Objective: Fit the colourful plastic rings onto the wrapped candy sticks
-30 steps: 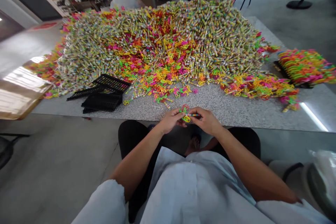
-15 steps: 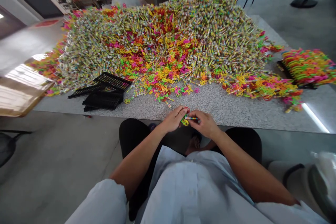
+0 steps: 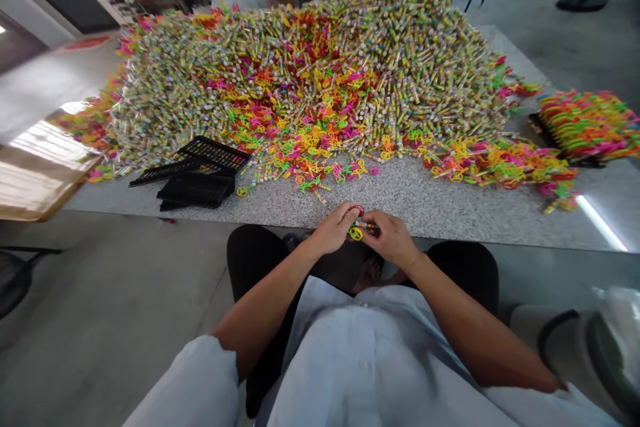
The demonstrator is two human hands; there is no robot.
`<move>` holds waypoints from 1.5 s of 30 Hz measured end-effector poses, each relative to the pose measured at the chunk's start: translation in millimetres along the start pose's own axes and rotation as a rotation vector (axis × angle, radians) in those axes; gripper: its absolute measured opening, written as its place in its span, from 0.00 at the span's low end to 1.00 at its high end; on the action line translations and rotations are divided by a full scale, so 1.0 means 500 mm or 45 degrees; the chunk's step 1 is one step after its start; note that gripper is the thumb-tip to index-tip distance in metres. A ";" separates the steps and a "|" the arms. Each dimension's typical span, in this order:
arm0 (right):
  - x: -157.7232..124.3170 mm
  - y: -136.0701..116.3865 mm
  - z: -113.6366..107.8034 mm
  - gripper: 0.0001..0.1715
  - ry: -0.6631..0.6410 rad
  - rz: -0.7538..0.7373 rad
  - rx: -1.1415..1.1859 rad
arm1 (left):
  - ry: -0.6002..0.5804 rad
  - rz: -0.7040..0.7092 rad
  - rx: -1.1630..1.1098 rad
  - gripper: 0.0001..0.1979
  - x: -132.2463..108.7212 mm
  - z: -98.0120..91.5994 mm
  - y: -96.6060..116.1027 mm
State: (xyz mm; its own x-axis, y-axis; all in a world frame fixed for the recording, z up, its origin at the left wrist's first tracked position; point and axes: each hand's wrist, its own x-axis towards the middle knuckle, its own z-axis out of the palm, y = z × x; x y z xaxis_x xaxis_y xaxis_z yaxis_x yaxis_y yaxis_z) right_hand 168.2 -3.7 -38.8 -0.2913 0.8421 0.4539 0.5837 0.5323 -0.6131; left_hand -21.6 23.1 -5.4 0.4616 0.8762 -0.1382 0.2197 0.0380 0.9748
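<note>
Close in front of my body, at the table's near edge, my left hand point(image 3: 333, 232) is closed on small plastic pieces. A yellow ring-shaped piece point(image 3: 355, 233) and a red loop point(image 3: 358, 209) stick out beside its thumb. My right hand point(image 3: 394, 237) pinches a slim tube with a patterned wrap point(image 3: 369, 225), its end up against the pieces in the left hand. Fingers hide part of where they meet. Beyond both hands lies a big heap of similar wrapped tubes point(image 3: 430, 60), with bright plastic shapes point(image 3: 320, 140) mixed in.
Black slotted trays point(image 3: 197, 190) lie at the left on the speckled table point(image 3: 280, 203). At the right end, a tray filled with bright plastic shapes point(image 3: 590, 123) stands past a smaller pile point(image 3: 495, 163). A white bucket point(image 3: 530, 327) is on the floor at my right.
My hands have drawn slightly closer together, and the yellow piece has shifted a little to the right. Less of the tube shows between my fingers. The heap and trays are the same.
</note>
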 end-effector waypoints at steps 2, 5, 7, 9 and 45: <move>0.008 0.006 -0.007 0.10 -0.058 0.021 0.019 | -0.025 -0.051 -0.017 0.21 0.011 -0.006 -0.004; 0.024 0.043 -0.046 0.11 -0.096 0.134 0.008 | 0.028 -0.118 0.046 0.24 0.046 -0.039 -0.020; 0.036 0.093 -0.094 0.11 0.059 0.341 -0.094 | 0.209 -0.104 0.202 0.24 0.077 -0.076 -0.033; 0.049 0.157 -0.151 0.14 0.396 0.608 -0.263 | 0.432 -0.043 0.411 0.20 0.110 -0.115 -0.042; 0.242 0.095 0.016 0.14 0.284 0.599 -0.105 | 0.957 0.239 0.089 0.26 0.170 -0.254 0.001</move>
State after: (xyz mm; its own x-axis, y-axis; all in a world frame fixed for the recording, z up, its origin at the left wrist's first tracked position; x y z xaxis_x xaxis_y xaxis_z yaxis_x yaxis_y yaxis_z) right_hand 154.2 124.3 -18.1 0.1798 0.9448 0.2737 0.6726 0.0850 -0.7352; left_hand -91.6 158.6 5.5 -0.2051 0.9563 0.2085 0.2607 -0.1520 0.9534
